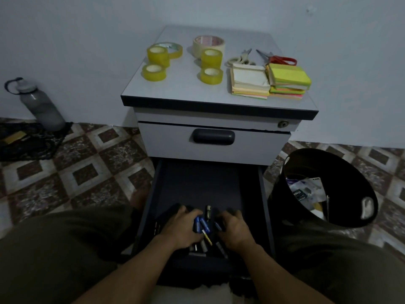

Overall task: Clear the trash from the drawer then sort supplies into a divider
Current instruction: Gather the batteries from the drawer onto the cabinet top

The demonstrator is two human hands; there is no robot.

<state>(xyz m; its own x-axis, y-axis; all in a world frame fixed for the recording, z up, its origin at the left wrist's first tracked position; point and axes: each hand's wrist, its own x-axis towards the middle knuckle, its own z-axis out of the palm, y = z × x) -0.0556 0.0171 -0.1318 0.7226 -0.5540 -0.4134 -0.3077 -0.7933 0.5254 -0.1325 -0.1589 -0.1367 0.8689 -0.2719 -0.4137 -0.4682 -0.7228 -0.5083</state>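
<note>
The bottom drawer [197, 185] of the cabinet stands pulled out at six o'clock in the view, and both hands are down in its near end. A loose heap of pens [205, 224] lies there between them, blue barrels on top and darker ones beneath. The left hand [182, 224], at nine o'clock of the heap, has its fingers curled over the blue pens and seems to grip them, though the drawer is dim. The right hand [235, 230], at three o'clock of the heap, lies knuckles-up on the dark pens. I cannot tell whether it holds any of them.

The far half of the drawer floor shows bare. A black bin [282, 194] stands on the tiled floor at three o'clock of the drawer, with paper and plastic trash [306, 191] inside.

On the cabinet's top surface [186, 93], at twelve o'clock, are tape rolls [211, 75], two pairs of scissors [282, 60] and stacks of sticky notes [289, 80]. A grey water bottle [39, 104] stands against the wall at nine o'clock.
</note>
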